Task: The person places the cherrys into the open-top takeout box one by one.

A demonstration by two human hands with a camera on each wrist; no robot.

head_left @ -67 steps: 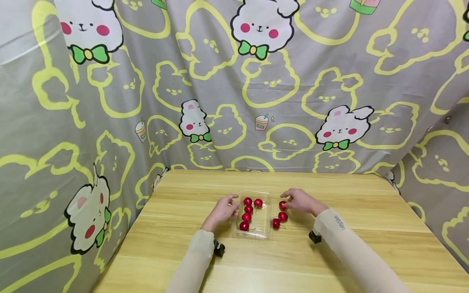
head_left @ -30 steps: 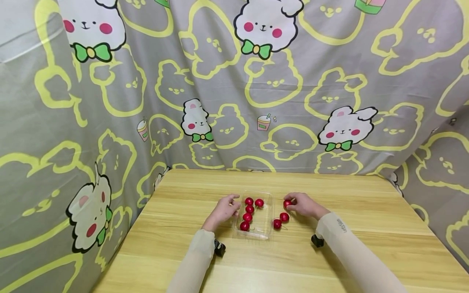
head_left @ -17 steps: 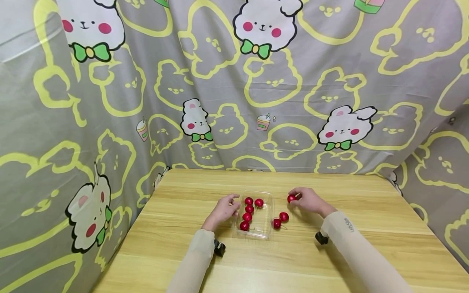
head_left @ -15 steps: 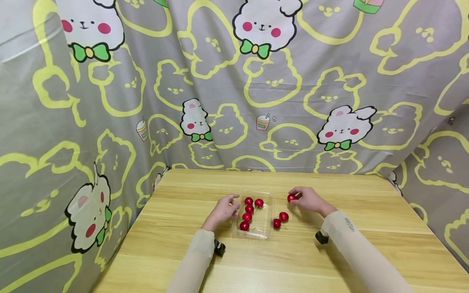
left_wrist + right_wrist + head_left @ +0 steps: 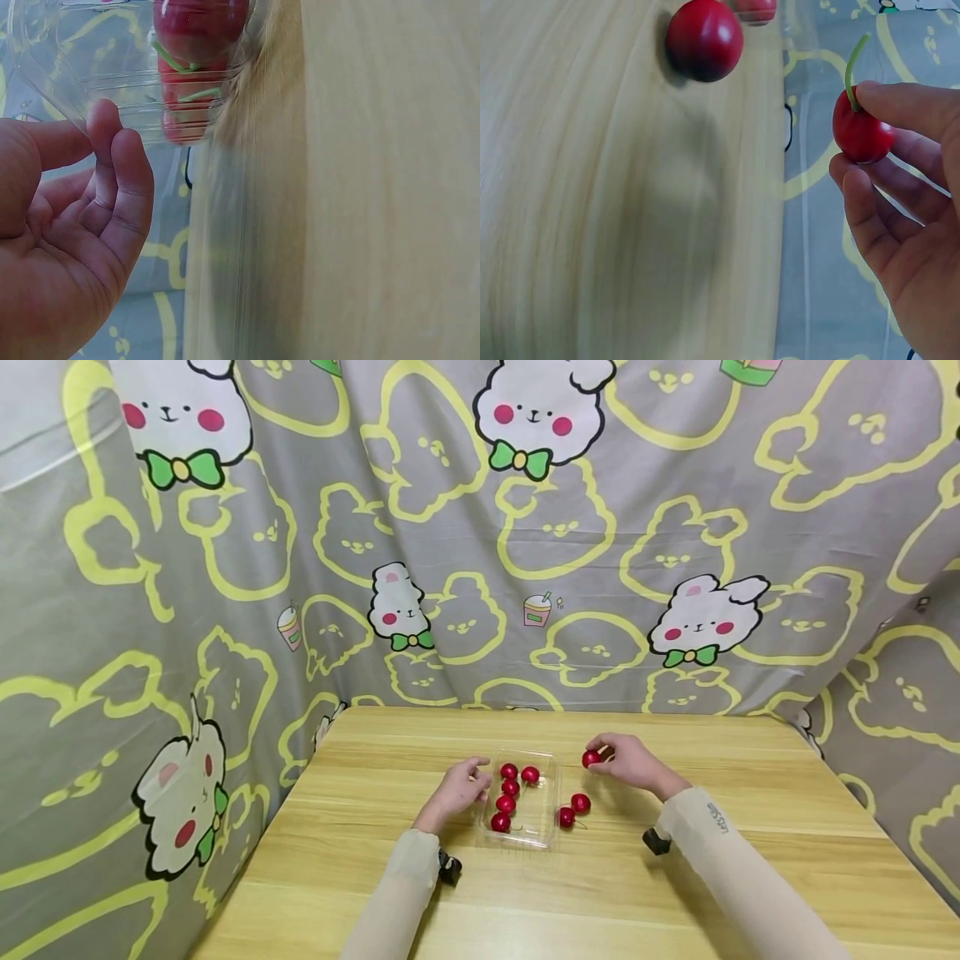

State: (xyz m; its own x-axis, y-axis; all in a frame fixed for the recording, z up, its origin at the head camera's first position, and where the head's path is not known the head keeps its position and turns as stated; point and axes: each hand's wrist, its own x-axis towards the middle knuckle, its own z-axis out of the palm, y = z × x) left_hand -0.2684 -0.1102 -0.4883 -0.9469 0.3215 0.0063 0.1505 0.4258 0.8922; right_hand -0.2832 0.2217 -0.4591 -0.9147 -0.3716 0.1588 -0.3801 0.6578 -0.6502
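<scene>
In the head view my right hand [image 5: 628, 762] holds a red cherry [image 5: 591, 759] above the table, right of the clear plastic box [image 5: 536, 842]. The right wrist view shows the cherry [image 5: 861, 133] pinched between thumb and fingertips, its green stem pointing up. My left hand [image 5: 459, 787] is at the box's left side; in the left wrist view its thumb and finger [image 5: 105, 120] pinch the rim of the box [image 5: 127, 97]. Several cherries [image 5: 506, 805] lie inside the box, mostly along its left half.
Two more cherries, one nearer [image 5: 566, 817] and one farther [image 5: 581, 803], lie on the wooden table [image 5: 675, 893] just right of the box. A grey patterned cloth [image 5: 450, 543] hangs behind the table and along its sides.
My right hand has taken a cherry from the table beside the box and lifted it, moving first right and back, then slightly left. The left hand and box have stayed in place.
</scene>
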